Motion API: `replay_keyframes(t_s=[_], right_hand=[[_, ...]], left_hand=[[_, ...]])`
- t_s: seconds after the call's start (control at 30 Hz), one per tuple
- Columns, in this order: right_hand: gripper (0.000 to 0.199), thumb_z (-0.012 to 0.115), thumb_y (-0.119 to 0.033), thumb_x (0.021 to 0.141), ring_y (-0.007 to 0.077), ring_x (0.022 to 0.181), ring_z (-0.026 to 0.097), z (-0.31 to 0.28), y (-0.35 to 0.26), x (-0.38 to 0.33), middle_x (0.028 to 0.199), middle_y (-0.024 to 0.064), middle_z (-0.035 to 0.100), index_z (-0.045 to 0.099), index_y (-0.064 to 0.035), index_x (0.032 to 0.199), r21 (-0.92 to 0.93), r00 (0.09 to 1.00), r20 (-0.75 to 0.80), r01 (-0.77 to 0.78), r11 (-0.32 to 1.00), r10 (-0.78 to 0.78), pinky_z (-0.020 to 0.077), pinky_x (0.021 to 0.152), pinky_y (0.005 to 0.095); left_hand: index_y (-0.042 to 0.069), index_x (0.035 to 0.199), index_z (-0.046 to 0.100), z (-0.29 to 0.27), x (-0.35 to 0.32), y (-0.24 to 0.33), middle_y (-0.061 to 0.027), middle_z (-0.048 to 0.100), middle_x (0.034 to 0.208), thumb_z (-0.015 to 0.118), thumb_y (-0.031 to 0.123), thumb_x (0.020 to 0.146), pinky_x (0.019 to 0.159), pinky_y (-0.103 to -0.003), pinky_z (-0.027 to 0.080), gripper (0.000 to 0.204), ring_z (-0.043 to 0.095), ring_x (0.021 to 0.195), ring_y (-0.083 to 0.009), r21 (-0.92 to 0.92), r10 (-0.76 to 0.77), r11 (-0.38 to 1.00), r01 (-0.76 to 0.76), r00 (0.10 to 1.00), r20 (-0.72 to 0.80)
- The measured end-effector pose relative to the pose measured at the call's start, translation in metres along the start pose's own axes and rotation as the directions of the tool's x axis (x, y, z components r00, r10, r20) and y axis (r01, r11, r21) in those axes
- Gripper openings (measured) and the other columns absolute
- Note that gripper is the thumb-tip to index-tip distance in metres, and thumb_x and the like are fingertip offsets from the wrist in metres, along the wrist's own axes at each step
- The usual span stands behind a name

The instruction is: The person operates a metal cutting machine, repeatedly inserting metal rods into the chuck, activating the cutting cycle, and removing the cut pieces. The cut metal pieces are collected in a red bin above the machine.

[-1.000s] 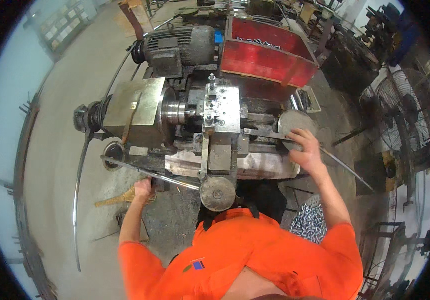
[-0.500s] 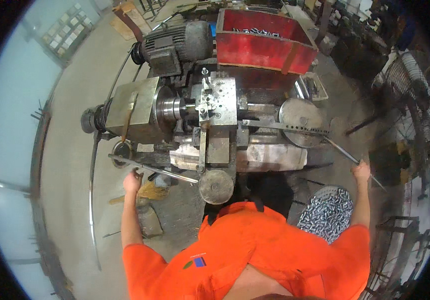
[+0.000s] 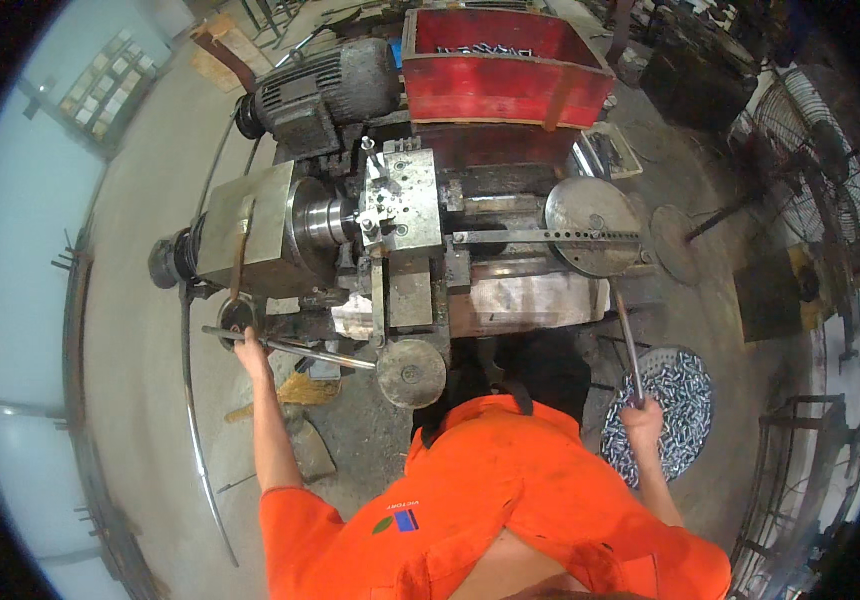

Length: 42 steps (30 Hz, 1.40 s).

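Fingers of the left hand (image 3: 247, 347) wrap the lathe's horizontal steel lever (image 3: 290, 346). Right hand (image 3: 640, 418) grips a long upright lever rod (image 3: 627, 340) above a round basket of small metal parts (image 3: 685, 395).

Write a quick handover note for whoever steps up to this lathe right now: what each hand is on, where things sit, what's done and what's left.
Left hand: gripping the long lever bar at the lathe's front left.
Right hand: gripping the end of the long handle rod that runs up to the round disc.
Things: round basket of small metal pieces on the floor by the right hand; red bin behind the machine holds more pieces.
Done or left: cannot tell whether a piece sits in the chuck; check before moving either lever.
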State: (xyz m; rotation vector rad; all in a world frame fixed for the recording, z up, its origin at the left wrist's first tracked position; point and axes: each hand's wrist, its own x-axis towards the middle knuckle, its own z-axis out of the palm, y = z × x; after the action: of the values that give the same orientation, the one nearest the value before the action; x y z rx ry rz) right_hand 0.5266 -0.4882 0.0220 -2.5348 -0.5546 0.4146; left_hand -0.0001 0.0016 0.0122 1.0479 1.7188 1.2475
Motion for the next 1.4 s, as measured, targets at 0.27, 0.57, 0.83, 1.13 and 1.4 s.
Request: replay_keyframes(t_s=[0.27,0.57,0.83,1.13,1.4], right_hand=[[0.025,0.056,-0.019,0.06,0.0202,0.055,0.048,0.001,-0.035,-0.021,0.059,0.0104,0.05,0.056,-0.0017,0.078,0.163,1.0,0.011,0.002,0.987,-0.004,0.0386,0.051,0.0338],[0.04,0.061,-0.022,0.061,0.0312,0.055,0.055,-0.024,0.004,0.028,0.062,0.0184,0.056,0.059,0.0002,0.094,-0.092,0.999,-0.035,0.03,0.995,-0.033,0.0448,0.054,0.0417],[0.058,0.061,-0.024,0.067,0.0333,0.099,0.057,-0.091,0.07,0.259,0.115,0.0173,0.057,0.053,-0.0079,0.122,-0.757,0.958,-0.204,-0.025,0.652,-0.2,0.0464,0.083,0.0424],[0.062,0.062,-0.016,0.061,0.0346,0.104,0.054,-0.039,-0.054,0.167,0.113,0.0187,0.058,0.053,-0.0028,0.121,-0.353,0.687,-0.471,0.428,0.832,-0.553,0.0405,0.093,0.0399],[0.033,0.062,-0.017,0.061,0.0286,0.079,0.066,-0.004,-0.078,0.104,0.085,0.0156,0.068,0.068,-0.0019,0.09,-0.023,0.926,-0.216,0.312,0.95,-0.309,0.0498,0.075,0.0347]], left_hand=[[-0.003,0.127,0.041,0.005,-0.007,0.001,-0.0144,0.056,0.098,0.053,0.026,0.085,0.05,-0.032,0.054,0.052,0.059,0.07,-0.0197,-0.029,0.014,0.999,-0.014,1.0,-0.02],[-0.006,0.113,0.05,-0.007,0.001,-0.003,-0.0148,0.06,0.089,0.053,0.027,0.086,0.043,-0.031,0.052,0.043,0.061,0.06,-0.0213,0.002,-0.043,0.999,0.043,0.998,0.047],[-0.003,0.102,0.052,0.003,0.01,-0.007,-0.0092,0.062,0.075,0.051,0.043,0.089,0.054,-0.033,0.055,0.048,0.062,0.062,-0.0202,0.116,-0.157,0.984,0.137,0.97,0.184],[0.001,0.101,0.06,-0.018,-0.017,-0.088,-0.0224,0.063,0.093,0.052,0.048,0.085,0.075,-0.043,0.048,0.05,0.062,0.088,-0.036,0.819,-0.029,0.369,-0.44,0.875,0.484],[0.006,0.078,0.064,0.057,-0.068,-0.145,-0.0162,0.066,0.084,0.058,0.054,0.075,0.069,-0.046,0.05,0.048,0.064,0.079,-0.0357,0.85,0.017,0.522,0.067,0.996,-0.09]])
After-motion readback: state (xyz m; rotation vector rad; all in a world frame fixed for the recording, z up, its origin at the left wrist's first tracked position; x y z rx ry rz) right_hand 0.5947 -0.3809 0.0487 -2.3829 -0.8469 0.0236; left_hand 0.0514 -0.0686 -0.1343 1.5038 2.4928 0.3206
